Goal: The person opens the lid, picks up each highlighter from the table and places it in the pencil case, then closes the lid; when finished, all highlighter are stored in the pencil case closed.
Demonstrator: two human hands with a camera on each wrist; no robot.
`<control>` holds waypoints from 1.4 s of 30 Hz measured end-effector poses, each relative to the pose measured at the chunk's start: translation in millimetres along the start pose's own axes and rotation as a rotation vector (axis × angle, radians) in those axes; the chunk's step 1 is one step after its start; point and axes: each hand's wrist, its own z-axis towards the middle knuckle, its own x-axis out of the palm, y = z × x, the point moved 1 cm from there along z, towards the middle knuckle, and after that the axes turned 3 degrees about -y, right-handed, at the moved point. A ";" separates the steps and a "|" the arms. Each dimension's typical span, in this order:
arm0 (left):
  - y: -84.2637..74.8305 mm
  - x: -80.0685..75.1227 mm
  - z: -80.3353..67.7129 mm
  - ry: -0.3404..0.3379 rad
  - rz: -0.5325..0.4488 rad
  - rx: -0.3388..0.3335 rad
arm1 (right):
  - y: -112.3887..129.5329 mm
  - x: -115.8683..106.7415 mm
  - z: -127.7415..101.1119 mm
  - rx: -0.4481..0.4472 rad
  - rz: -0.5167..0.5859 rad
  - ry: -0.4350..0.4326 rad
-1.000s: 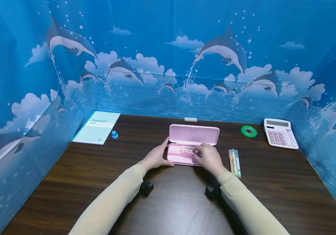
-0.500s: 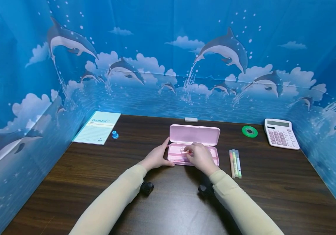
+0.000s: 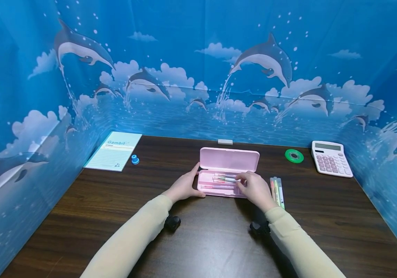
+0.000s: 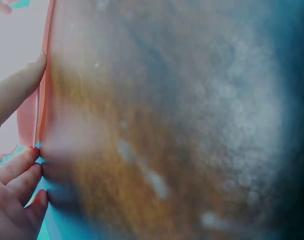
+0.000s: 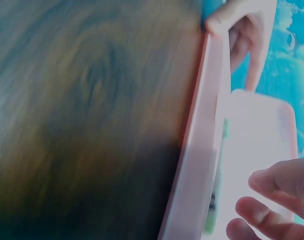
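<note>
A pink pencil case (image 3: 201,192) lies with its lid up in the middle of the table, several slim pens (image 3: 223,179) lying lengthwise inside it. At its left end my left hand (image 3: 183,186) grips the case, thumb at the front corner and fingers round the side and back. My right hand (image 3: 255,189) hovers at the right end of the tray, fingers bent beside the pen ends. In the right wrist view its thumb and fingers (image 5: 262,212) are apart, with nothing seen between them. The pens' right ends are partly hidden by that hand.
Several highlighters (image 3: 277,193) lie right of the case, close to my right wrist. Further off are a green tape roll (image 3: 294,156), a calculator (image 3: 331,158), a white block (image 3: 225,141), a notepad (image 3: 114,151) and a small blue object (image 3: 135,159). A dolphin-print curtain (image 3: 170,116) surrounds the table.
My right hand went left over the tray, then came back right to its end, uncovering the pens inside. My left hand has stayed on the case.
</note>
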 end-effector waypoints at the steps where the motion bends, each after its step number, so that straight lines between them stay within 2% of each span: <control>1: 0.0 0.2 0.1 0.001 0.000 0.003 | -3.9 -2.2 -1.3 0.011 0.003 -0.005; 9: 2.3 0.4 0.5 -0.002 0.008 0.002 | -33.4 -19.7 -14.2 0.084 0.025 -0.034; 21: 2.5 -0.5 2.4 0.003 0.006 0.023 | -83.1 -55.3 -29.7 0.173 -0.011 -0.071; 31: 0.9 1.4 4.3 0.002 0.004 0.030 | -106.0 -60.2 -43.1 0.269 -0.002 0.050; 42: 1.5 0.7 2.7 -0.005 -0.003 0.019 | -111.9 -57.5 -47.0 0.355 -0.017 0.111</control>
